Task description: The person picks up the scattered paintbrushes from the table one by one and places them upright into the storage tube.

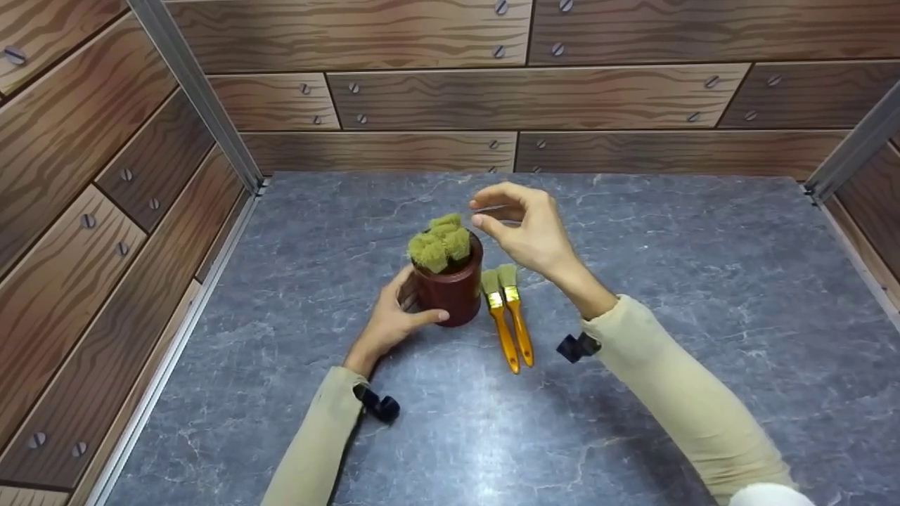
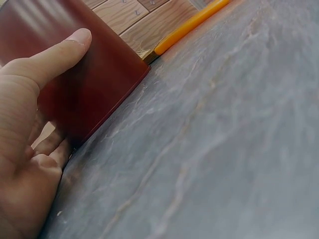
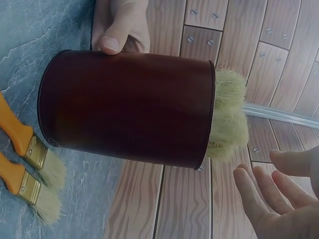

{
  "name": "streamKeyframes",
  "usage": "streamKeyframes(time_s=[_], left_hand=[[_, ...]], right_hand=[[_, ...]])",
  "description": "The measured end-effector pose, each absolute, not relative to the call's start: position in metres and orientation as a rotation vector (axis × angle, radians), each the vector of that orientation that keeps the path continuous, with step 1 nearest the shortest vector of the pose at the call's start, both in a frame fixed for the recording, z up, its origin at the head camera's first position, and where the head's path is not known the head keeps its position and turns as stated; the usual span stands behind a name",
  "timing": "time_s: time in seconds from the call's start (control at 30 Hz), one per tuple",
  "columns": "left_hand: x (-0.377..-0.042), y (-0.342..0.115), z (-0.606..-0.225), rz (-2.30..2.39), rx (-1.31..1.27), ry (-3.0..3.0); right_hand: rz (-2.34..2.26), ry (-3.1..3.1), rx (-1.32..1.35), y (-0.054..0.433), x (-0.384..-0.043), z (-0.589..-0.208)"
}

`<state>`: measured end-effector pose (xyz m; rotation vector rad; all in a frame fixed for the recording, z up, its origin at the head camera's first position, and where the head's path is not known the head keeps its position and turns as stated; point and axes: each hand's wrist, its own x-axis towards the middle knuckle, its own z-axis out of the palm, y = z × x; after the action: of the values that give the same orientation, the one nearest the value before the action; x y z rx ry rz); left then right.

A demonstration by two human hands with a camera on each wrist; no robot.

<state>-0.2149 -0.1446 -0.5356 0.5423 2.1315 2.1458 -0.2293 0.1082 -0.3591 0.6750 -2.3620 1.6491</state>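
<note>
A dark red cylindrical cup stands on the table with several pale green brush heads sticking up out of its mouth. My left hand grips the cup low on its left side, the thumb across the front, as the left wrist view also shows. Beside the cup's upper right my right hand hovers with fingers loosely bent, apart from the bristles and holding nothing. Two paintbrushes with orange handles lie side by side on the table, right of the cup. Whatever handles are inside the cup are hidden.
The table has a grey-blue marbled top. Wood-plank patterned walls rise at its back and sides, with metal posts at the corners. A black wrist mount sits on the left sleeve, another on the right.
</note>
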Motion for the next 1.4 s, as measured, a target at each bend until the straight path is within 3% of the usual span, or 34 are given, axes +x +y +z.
streamKeyframes(time_s=[0.3,1.1,1.4], left_hand=[[-0.216,-0.144,-0.536,2.146,0.537,2.135],[-0.213,-0.146,-0.536,2.127,0.499,2.170],[-0.213,-0.143,-0.534,2.135,0.519,2.155]], right_hand=[[1.599,-2.455,0.649,0.125,-0.222,-0.371],[1.264,-2.883,0.653,0.158,-0.206,-0.456],[1.210,-3.004,0.639,0.161,-0.203,-0.467]])
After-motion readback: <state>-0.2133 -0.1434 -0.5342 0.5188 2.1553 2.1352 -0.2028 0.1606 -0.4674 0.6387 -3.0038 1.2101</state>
